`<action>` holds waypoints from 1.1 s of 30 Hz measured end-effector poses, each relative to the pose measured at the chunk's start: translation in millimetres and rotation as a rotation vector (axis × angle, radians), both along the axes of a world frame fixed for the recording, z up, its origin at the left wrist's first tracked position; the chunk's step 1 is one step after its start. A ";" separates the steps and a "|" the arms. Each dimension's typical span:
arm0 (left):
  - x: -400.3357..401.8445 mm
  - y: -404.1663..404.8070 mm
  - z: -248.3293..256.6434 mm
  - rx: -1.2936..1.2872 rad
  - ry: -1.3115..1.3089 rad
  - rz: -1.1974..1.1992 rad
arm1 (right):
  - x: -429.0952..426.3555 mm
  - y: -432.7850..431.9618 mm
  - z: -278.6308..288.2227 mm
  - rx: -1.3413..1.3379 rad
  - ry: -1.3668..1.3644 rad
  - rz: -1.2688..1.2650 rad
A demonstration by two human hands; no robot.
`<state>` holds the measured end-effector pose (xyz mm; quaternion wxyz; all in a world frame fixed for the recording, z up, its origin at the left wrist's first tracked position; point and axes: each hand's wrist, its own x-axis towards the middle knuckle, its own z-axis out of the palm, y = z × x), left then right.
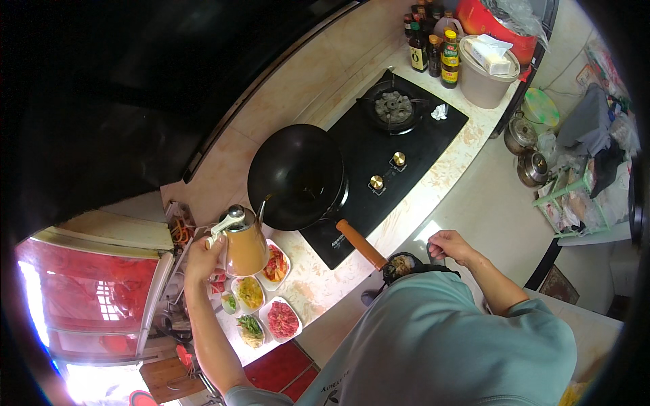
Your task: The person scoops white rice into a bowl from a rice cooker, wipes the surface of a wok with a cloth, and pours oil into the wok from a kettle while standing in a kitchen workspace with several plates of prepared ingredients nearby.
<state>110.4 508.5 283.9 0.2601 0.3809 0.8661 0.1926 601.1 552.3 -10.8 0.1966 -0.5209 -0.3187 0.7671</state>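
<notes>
My left hand (203,259) grips the pale handle of a tan long-spouted pot (246,251) with a metal-knobbed lid. Its thin spout reaches over the near-left rim of a black wok (289,167), with a small amber trace at the tip. A little shiny liquid shows in the wok's bottom. The wok's wooden handle (361,245) points toward me. Off the counter's front edge, my right hand (449,247) has its fingers curled beside a greyish strip (435,254); whether it holds that strip is unclear.
Dishes of red sliced meat (283,319), red peppers (275,264), yellow pieces (250,293) and green-and-pale shreds (250,330) stand below the pot. A gas hob (421,127) has a second burner (393,107). Bottles (449,61) and a lidded bucket (488,76) stand behind it.
</notes>
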 end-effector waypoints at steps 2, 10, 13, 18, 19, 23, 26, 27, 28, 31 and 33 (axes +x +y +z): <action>2.7 1.6 0.8 -0.001 0.015 0.009 | 1.9 0.8 -1.0 0.005 -0.006 0.000; 11.0 -0.1 2.1 0.002 0.021 -0.023 | 5.4 -2.6 -9.4 0.031 -0.019 0.020; 12.6 1.6 1.1 -0.012 0.047 -0.034 | 5.8 -2.4 -9.0 0.012 -0.019 0.044; 17.5 0.7 1.6 -0.038 0.009 0.014 | 3.0 -1.6 -11.6 0.009 -0.004 0.020; 19.0 0.0 1.7 -0.039 0.004 0.018 | 3.4 -0.7 -11.6 0.008 -0.002 0.020; 22.7 -2.0 3.2 -0.057 0.000 0.013 | 3.8 1.4 -10.2 -0.004 -0.004 0.014; 26.1 -0.6 5.3 -0.064 0.001 0.024 | 4.5 2.8 -13.9 -0.007 0.011 0.007; 25.7 -0.3 5.1 -0.069 0.003 0.024 | 4.5 3.3 -14.0 -0.005 0.014 0.005; 24.4 -0.2 4.4 -0.075 0.005 0.023 | 4.4 3.8 -14.3 -0.003 0.016 0.003; 24.2 0.7 5.6 -0.090 0.014 0.030 | 4.4 3.9 -18.6 -0.013 0.027 0.005; 24.6 1.1 6.5 -0.088 0.015 0.032 | 4.0 4.3 -18.4 -0.005 0.023 0.005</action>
